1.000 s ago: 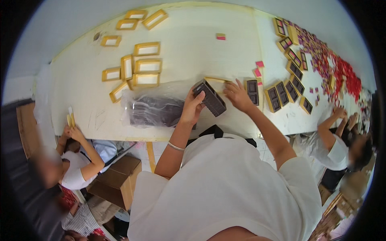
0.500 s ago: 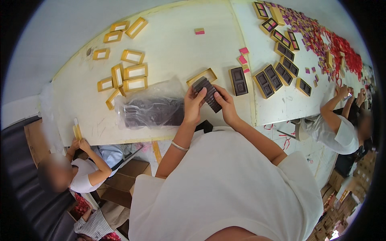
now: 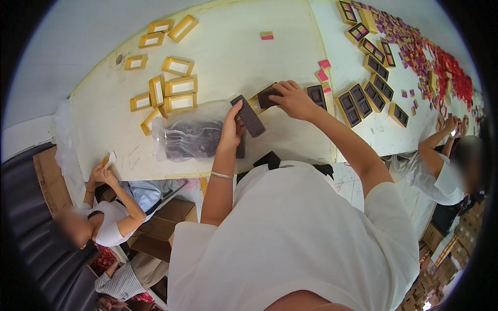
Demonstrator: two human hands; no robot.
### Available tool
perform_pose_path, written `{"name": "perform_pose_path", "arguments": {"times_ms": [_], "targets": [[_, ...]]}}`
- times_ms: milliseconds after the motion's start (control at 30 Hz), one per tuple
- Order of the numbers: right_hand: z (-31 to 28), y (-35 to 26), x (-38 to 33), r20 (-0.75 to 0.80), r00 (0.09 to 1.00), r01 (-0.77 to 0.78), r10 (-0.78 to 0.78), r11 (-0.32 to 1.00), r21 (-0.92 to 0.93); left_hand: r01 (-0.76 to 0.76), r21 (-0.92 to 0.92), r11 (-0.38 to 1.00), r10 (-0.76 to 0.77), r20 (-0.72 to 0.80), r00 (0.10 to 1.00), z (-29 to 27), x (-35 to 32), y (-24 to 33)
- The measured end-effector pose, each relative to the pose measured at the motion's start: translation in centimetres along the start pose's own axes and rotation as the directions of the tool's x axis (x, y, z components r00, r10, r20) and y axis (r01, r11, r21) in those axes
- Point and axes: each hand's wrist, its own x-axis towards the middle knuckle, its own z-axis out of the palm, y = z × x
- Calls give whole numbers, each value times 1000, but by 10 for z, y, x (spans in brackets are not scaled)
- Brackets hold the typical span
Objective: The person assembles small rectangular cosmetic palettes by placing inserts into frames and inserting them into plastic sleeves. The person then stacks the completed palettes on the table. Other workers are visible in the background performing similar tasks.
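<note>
My left hand (image 3: 232,128) is closed around a stack of dark brown plastic tray inserts (image 3: 251,118), held tilted over the table. To the right of it, my right hand (image 3: 295,101) grips a single dark tray insert (image 3: 267,97) by its right end. This insert lies over a small yellow cardboard box (image 3: 253,104), covering most of it. Just beyond my right wrist sits a yellow box with a dark insert (image 3: 317,96) in it, partly hidden. Left of my left hand, a clear plastic bag (image 3: 192,136) holds more dark inserts.
Several empty yellow boxes (image 3: 180,101) stand at the left of the white table (image 3: 233,57). On the right are several insert-filled boxes (image 3: 347,109), small pink-and-gold pieces (image 3: 322,75) and a red heap (image 3: 448,78). One co-worker (image 3: 111,223) works at left, another (image 3: 433,168) at right.
My right hand has parted from the stack and moved right with one insert, now over the yellow box. My left hand keeps the stack, shifted slightly left. The view has shifted a little.
</note>
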Motion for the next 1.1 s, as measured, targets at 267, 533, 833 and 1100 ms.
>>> {"name": "perform_pose_path", "arguments": {"times_ms": [267,533,833,1100], "targets": [[28,-8,0,9,999,49,-52,983,178,16,126,992,-13,-22,1000,6,14,-1],[0,16,-31,220,975,-4,-20,994,109,-15,150,989,16,-3,1000,7,15,-3],[11,13,-22,276,900,392,-338,904,-172,-67,308,949,75,-14,997,26,11,-7],[14,-13,-31,247,964,133,-93,979,-152,-104,264,959,124,-61,990,25,8,-14]]}}
